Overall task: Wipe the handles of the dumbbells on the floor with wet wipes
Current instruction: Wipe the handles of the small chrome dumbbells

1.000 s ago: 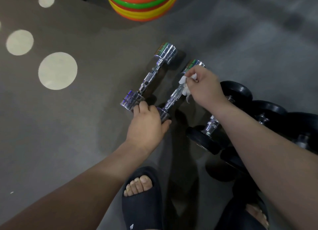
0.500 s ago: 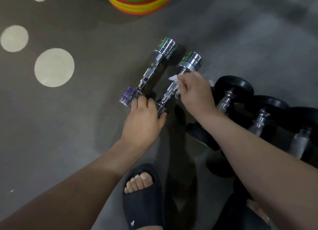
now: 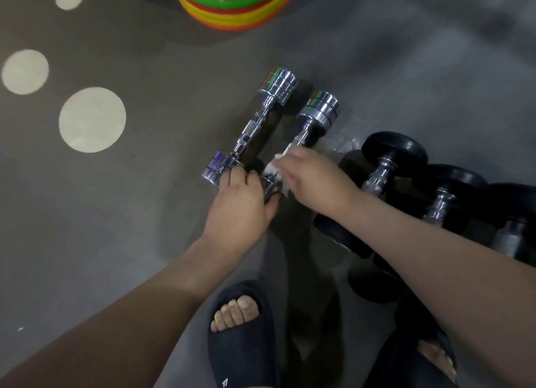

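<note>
Two chrome dumbbells lie side by side on the grey floor. The left chrome dumbbell is untouched along its handle. My right hand holds a white wet wipe around the near end of the handle of the right chrome dumbbell. My left hand grips that dumbbell's near head, with fingers curled over it and touching the near head of the left dumbbell. Most of the handle under my right hand is hidden.
Black rubber dumbbells lie in a row to the right, close to my right forearm. A stack of coloured weight plates sits at the top. A clear wrapper lies by the dumbbells. My slippered feet are below.
My right hand with the wipe has slid down the handle from the far head toward the near head. My left hand has kept its hold on the near head.
</note>
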Tool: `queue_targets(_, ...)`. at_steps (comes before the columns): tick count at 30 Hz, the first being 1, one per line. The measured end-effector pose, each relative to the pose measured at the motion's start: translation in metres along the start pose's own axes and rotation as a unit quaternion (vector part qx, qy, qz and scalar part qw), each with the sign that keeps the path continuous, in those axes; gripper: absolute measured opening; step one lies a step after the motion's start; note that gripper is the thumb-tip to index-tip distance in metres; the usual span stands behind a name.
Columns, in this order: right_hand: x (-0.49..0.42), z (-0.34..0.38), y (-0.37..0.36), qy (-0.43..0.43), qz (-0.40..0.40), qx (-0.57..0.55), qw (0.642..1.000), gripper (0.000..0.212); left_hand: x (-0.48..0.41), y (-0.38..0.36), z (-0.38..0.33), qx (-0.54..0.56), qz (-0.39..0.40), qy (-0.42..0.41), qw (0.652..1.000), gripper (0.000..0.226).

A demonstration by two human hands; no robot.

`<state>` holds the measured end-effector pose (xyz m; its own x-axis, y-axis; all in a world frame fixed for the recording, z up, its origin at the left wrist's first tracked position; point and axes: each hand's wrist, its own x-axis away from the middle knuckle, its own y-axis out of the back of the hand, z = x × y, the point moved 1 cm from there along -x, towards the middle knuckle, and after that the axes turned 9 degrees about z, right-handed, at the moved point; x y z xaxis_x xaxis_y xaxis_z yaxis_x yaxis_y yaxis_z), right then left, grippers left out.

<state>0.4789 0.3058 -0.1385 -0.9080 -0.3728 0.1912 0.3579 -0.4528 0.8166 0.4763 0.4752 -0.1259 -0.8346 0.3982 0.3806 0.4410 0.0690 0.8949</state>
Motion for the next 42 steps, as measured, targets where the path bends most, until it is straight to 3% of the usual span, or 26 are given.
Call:
queue_targets(2,-0.002,-0.006,0.002,0.009,0.027,0.020,0.999,0.017,0.000,0.000,0.000,0.000,-0.003,-0.001,1.000,0.046)
queue_targets(6,-0.011,-0.022,0.012,-0.122,-0.132,0.012,0.984,0.022,0.000,0.000,0.001,-0.005,0.001,-0.002,1.000,0.052)
queue_targets(9,-0.003,-0.012,0.009,-0.157,-0.164,0.074,0.971,0.015,-0.001,-0.001,0.003,-0.003,0.001,-0.003,1.000,0.051)
queue_targets(14,-0.005,-0.025,0.014,-0.100,-0.139,0.056,0.984,0.016,-0.002,-0.002,0.003,-0.009,0.003,-0.007,1.000,0.051)
queue_targets(21,-0.014,-0.024,0.011,-0.178,-0.165,0.023,0.970,0.019,-0.002,0.001,0.000,-0.025,0.017,0.005,1.000,0.051)
queue_targets(28,-0.004,-0.024,0.013,-0.160,-0.174,-0.089,0.968,0.021,-0.002,0.002,-0.001,-0.024,0.030,0.009,0.999,0.052)
queue_targets(30,-0.003,-0.018,0.009,-0.121,-0.144,-0.082,0.979,0.017,-0.002,0.002,-0.001,-0.017,0.031,0.010,0.999,0.055)
queue_targets(34,0.003,-0.010,0.001,-0.005,-0.011,-0.037,0.999,0.004,-0.002,0.003,0.000,-0.013,0.027,0.008,1.000,0.055)
queue_targets(35,0.000,-0.015,0.005,-0.017,-0.016,-0.032,0.999,0.001,-0.002,0.002,-0.001,-0.016,0.022,0.006,1.000,0.055)
queue_targets(39,-0.010,-0.032,0.018,-0.152,-0.161,-0.069,0.973,0.016,-0.001,0.003,-0.001,-0.026,0.011,-0.001,1.000,0.063)
queue_targets(42,-0.003,-0.014,0.001,-0.108,-0.115,-0.057,0.986,0.004,-0.004,0.002,0.000,-0.021,0.017,0.003,1.000,0.065)
